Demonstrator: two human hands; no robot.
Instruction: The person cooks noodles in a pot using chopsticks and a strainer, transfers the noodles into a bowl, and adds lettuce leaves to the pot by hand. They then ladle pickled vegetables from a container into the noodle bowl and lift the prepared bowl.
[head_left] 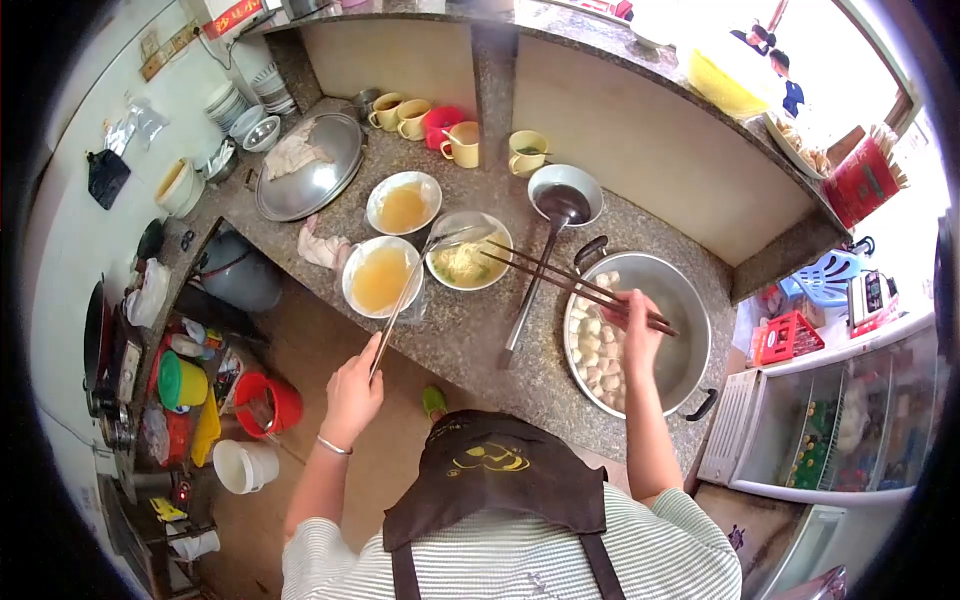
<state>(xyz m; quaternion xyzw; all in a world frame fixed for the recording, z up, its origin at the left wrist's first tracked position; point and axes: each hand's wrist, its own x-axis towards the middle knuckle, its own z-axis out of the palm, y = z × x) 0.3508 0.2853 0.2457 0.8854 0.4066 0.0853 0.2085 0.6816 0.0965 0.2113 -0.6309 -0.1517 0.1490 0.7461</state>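
My left hand point(355, 393) is closed round the handle of a metal strainer point(400, 305), whose head is over the rim of a bowl of noodles point(468, 258). Long brown chopsticks point(560, 280) are in my right hand point(634, 320), above the large metal pot point(690, 350); their tips reach over the noodle bowl. White balls point(597, 355) float along the pot's left side. Two bowls of yellowish broth stand beside the noodles, one nearer point(380, 277) and one farther point(403, 208). A dark ladle point(545, 255) rests in a grey bowl point(592, 190), its handle on the counter.
A large round lid point(335, 175) with a cloth point(297, 150) lies at the left. Yellow mugs point(412, 118) line the back wall. Buckets, one red point(283, 405), stand on the floor at left. A glass-fronted fridge point(850, 420) is at right. People point(790, 95) are visible beyond the ledge.
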